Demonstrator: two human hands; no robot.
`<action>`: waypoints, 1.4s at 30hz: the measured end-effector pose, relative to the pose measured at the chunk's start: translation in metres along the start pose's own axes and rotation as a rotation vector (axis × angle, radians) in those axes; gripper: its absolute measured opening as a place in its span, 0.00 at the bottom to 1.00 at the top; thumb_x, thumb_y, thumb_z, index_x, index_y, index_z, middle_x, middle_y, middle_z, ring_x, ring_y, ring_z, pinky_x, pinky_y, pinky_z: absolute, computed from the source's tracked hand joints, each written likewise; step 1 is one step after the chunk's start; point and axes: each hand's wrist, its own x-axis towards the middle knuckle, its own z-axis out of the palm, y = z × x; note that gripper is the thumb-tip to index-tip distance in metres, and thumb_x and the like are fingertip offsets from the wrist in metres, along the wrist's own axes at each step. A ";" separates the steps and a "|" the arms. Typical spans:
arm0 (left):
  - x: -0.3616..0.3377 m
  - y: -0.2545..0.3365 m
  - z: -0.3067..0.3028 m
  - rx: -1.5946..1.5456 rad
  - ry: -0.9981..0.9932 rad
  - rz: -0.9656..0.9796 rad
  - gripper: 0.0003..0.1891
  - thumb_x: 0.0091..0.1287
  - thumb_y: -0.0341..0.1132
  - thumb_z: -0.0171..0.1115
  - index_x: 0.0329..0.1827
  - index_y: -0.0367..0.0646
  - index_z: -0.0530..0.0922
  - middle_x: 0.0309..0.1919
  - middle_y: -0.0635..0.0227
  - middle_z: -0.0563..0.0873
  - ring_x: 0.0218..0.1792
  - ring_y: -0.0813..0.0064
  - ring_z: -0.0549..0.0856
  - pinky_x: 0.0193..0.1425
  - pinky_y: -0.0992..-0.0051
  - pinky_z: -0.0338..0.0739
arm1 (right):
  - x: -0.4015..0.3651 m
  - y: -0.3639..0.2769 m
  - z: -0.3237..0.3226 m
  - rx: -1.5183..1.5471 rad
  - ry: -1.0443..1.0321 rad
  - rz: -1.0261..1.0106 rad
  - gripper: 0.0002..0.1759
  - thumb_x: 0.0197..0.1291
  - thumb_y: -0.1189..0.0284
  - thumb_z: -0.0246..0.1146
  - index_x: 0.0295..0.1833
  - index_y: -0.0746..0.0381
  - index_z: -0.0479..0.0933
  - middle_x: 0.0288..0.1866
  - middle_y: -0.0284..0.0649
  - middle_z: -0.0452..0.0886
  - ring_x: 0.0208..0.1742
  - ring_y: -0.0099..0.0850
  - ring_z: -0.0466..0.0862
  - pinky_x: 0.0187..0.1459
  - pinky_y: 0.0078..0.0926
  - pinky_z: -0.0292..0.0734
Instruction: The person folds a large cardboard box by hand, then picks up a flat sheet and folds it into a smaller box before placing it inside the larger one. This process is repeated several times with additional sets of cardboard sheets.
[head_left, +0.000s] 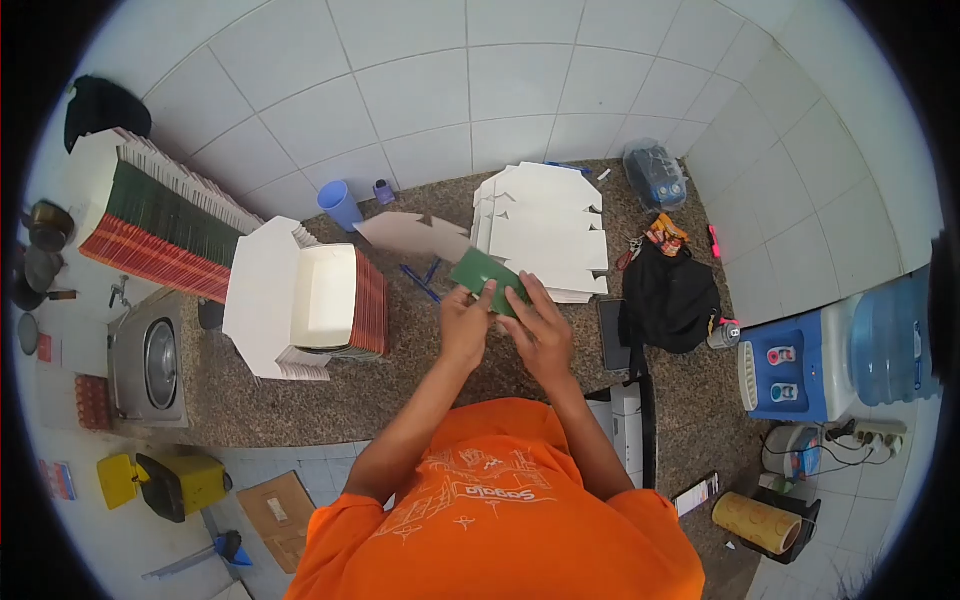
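Both hands grip a cardboard box blank (485,272) above the granite counter. Its near part is green, and its pale far end is smeared by motion. My left hand (464,325) pinches the green panel's lower edge, thumb on top. My right hand (542,325) holds the panel's right side, with its fingers bent over the card. Just beyond lies a stack of flat white box blanks (545,225). To the left is a nested stack of folded boxes (328,298), white inside and red outside. Behind it runs a long row of green and red boxes (165,225).
A blue cup (340,203) and blue pens (420,284) are on the counter (410,385). At right are a black bag (672,300), a dark notebook (613,335), a can (724,335) and a water dispenser (795,370). A sink (150,360) is at left.
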 end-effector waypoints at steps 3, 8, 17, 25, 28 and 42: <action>0.000 0.002 0.006 -0.125 -0.233 0.072 0.12 0.84 0.41 0.57 0.57 0.44 0.83 0.51 0.72 0.88 0.51 0.80 0.86 0.52 0.75 0.82 | 0.009 0.007 0.003 0.100 0.043 0.091 0.26 0.59 0.77 0.77 0.64 0.60 0.85 0.72 0.50 0.81 0.73 0.48 0.81 0.68 0.40 0.80; 0.001 0.025 0.005 -0.126 -0.221 0.093 0.15 0.85 0.43 0.54 0.59 0.41 0.81 0.51 0.71 0.87 0.50 0.78 0.86 0.55 0.72 0.81 | 0.008 -0.002 -0.010 0.209 -0.139 -0.013 0.23 0.59 0.78 0.77 0.61 0.62 0.87 0.73 0.53 0.79 0.74 0.49 0.79 0.70 0.42 0.78; -0.020 -0.005 0.007 0.436 -0.158 0.454 0.17 0.85 0.40 0.54 0.57 0.34 0.84 0.33 0.77 0.84 0.34 0.90 0.74 0.39 0.82 0.70 | 0.002 0.000 0.009 0.753 0.135 0.406 0.19 0.82 0.66 0.56 0.51 0.70 0.86 0.66 0.51 0.81 0.51 0.26 0.87 0.44 0.20 0.85; -0.038 0.012 -0.042 0.559 -0.474 0.055 0.14 0.83 0.32 0.54 0.64 0.37 0.80 0.38 0.68 0.87 0.38 0.83 0.82 0.43 0.75 0.77 | 0.005 0.031 -0.020 0.328 -0.299 0.671 0.15 0.67 0.65 0.73 0.53 0.62 0.88 0.39 0.33 0.76 0.37 0.22 0.75 0.39 0.24 0.71; -0.051 0.028 -0.034 0.904 -0.325 -0.034 0.14 0.82 0.31 0.52 0.66 0.38 0.76 0.40 0.63 0.87 0.39 0.75 0.86 0.47 0.71 0.79 | 0.004 0.017 -0.040 0.484 -0.675 0.485 0.14 0.63 0.68 0.76 0.51 0.61 0.88 0.36 0.32 0.73 0.37 0.21 0.74 0.37 0.24 0.71; -0.047 0.046 -0.024 0.610 -0.451 0.218 0.16 0.84 0.29 0.47 0.72 0.42 0.65 0.37 0.65 0.85 0.36 0.82 0.82 0.44 0.76 0.76 | 0.017 -0.010 -0.043 0.602 -0.430 0.514 0.11 0.68 0.72 0.72 0.52 0.64 0.85 0.43 0.34 0.76 0.44 0.24 0.78 0.47 0.25 0.74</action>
